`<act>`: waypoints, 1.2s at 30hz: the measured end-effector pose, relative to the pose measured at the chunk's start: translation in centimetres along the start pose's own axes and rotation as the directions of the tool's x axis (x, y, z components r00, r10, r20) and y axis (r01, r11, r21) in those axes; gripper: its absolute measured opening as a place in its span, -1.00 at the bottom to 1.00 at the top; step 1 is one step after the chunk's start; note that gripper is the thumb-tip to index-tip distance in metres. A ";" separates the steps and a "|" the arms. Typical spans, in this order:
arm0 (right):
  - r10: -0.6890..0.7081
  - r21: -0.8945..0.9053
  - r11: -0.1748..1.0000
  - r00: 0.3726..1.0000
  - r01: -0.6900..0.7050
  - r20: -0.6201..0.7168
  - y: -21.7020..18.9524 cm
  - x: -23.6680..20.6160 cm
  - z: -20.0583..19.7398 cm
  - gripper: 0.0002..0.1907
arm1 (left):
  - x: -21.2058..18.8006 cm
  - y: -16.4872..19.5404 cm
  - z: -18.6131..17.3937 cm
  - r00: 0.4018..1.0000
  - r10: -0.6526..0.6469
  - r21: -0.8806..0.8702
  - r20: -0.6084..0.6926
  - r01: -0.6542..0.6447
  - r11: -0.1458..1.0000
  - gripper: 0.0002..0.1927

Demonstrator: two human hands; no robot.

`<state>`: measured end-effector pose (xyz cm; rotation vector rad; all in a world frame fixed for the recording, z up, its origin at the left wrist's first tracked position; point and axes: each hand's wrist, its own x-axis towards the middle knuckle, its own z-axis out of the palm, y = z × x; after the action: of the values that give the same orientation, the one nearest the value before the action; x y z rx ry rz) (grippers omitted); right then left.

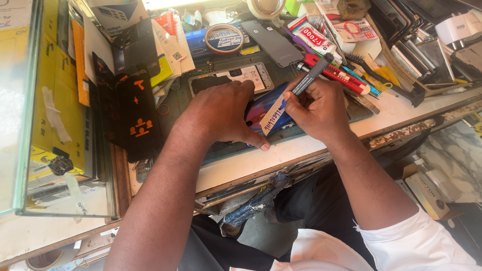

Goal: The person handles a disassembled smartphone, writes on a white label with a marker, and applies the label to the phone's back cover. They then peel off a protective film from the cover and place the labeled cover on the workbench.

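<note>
Looking down at the workbench (301,150), we see both hands busy over a phone (266,108) with a shiny blue and red back, which lies near the front edge of the bench on a dark green mat (226,150). Our left hand (221,113) lies flat on the phone, the palm down and the fingers spread a little, and the thumb reaches forward to the edge of the mat; it presses on the phone but does not close around it. Our right hand (319,108) is closed around a dark marker pen (311,75), held between thumb and fingers, with the tip down on a white strip of tape (272,116) that is stuck across the back of the phone. Some handwriting is already on this strip. Just behind the left hand another phone (233,78) lies opened, without its back cover. Farther behind we see a roll of tape (224,38) and a grey phone cover (271,42). A red marker (339,75) lies just beside the right hand, touching a heap of small tools. On the left a black flip case (135,115) lies next to a glass box (30,125).
</note>
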<state>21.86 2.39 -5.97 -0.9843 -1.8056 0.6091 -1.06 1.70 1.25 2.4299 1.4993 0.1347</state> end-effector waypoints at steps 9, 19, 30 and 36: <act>-0.006 0.115 0.993 0.998 0.014 -0.070 1.4 -0.2 -0.3 -0.95 | 0.0 -0.1 0.1 1.000 0.019 -0.001 -0.012 -0.019 1.000 -0.04; -0.020 0.194 0.981 1.000 0.017 0.016 1.7 -0.2 -0.3 -0.88 | 0.1 0.1 0.0 1.000 -0.006 -0.007 0.016 0.006 1.000 -0.03; -0.074 0.021 0.997 0.995 0.072 0.068 0.0 -0.3 -0.2 -0.85 | 0.0 0.4 -0.3 1.000 -0.002 0.003 0.015 0.002 1.000 -0.06; -0.077 0.017 0.997 0.995 0.076 0.057 -0.1 -0.3 -0.1 -0.86 | 0.0 0.2 -0.1 1.000 -0.006 0.001 0.024 0.006 1.000 -0.05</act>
<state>21.97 2.11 -6.03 -0.8914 -1.8781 0.6088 -0.93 1.62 1.40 2.4186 1.4964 0.1029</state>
